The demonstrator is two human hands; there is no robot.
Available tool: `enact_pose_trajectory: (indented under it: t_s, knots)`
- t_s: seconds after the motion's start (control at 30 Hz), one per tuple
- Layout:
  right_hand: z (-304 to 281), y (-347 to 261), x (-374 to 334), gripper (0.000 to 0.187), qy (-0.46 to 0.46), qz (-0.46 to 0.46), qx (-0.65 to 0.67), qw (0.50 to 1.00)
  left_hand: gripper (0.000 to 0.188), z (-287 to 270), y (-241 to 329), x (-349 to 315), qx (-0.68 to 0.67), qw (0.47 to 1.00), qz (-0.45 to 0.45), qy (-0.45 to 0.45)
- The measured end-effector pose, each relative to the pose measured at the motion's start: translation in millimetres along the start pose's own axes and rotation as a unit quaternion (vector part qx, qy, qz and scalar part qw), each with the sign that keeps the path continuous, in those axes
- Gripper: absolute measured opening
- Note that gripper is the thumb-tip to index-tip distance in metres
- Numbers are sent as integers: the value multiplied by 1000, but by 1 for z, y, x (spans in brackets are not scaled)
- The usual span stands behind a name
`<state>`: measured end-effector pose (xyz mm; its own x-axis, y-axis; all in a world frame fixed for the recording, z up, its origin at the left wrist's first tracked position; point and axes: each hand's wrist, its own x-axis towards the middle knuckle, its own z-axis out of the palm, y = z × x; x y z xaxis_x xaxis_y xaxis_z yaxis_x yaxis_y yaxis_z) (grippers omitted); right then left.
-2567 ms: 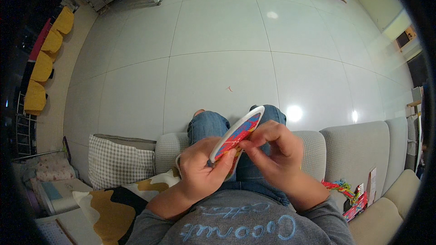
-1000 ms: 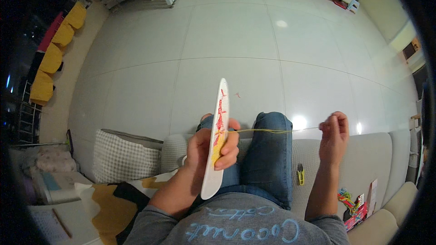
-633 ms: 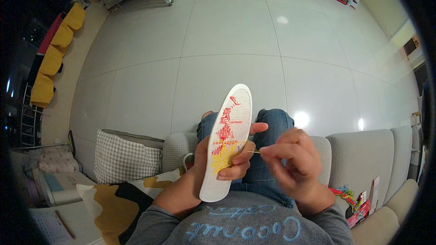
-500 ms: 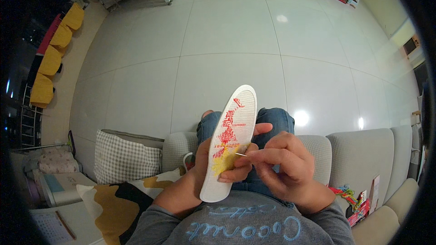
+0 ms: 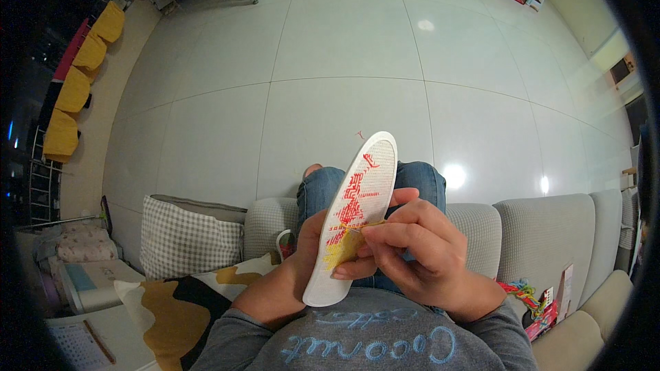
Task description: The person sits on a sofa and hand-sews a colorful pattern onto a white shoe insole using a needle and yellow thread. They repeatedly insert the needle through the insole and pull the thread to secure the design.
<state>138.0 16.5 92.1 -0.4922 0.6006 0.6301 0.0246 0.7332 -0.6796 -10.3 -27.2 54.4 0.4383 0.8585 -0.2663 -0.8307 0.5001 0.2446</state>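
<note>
A white shoe insole [image 5: 356,196] with red and yellow stitching is held tilted above my lap. My left hand [image 5: 309,247] grips it from the left and behind; its fingertips come round the right edge beside the yellow stitches [image 5: 337,253]. My right hand [image 5: 426,244] is closed in a pinch at the insole's right edge, on a thin needle [image 5: 353,229] whose visible part lies against the stitched face. A bit of yellow thread shows at the pinching fingertips. Past the insole's far tip shows a short red thread end [image 5: 360,135].
I sit on a grey sofa [image 5: 546,233]. Left of me lie a checked cushion [image 5: 192,239] and a wavy-patterned cushion [image 5: 192,302]. To the right, coloured thread bundles [image 5: 524,295] rest on the seat by a red packet [image 5: 543,323]. Pale floor tiles [image 5: 344,41] stretch ahead.
My right hand has moved slightly left and up, bringing the needle against the insole; less of the needle shows. The insole's far end has shifted right. The red thread end has come into sight.
</note>
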Motion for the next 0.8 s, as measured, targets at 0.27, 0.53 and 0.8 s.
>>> enact_pose_trajectory:
  t_s: [0.27,0.53,0.8]
  knots:
    - [0,-2,-1,22,0,10,-9,1000,73,7,-2,-1,35,998,41,33]
    - [-6,-8,-1,20,-18,37,-9,999,70,3,-1,-1,47,997,55,-10]
    - [-15,12,-1,15,-52,112,75,989,55,-4,2,-2,264,929,245,83]
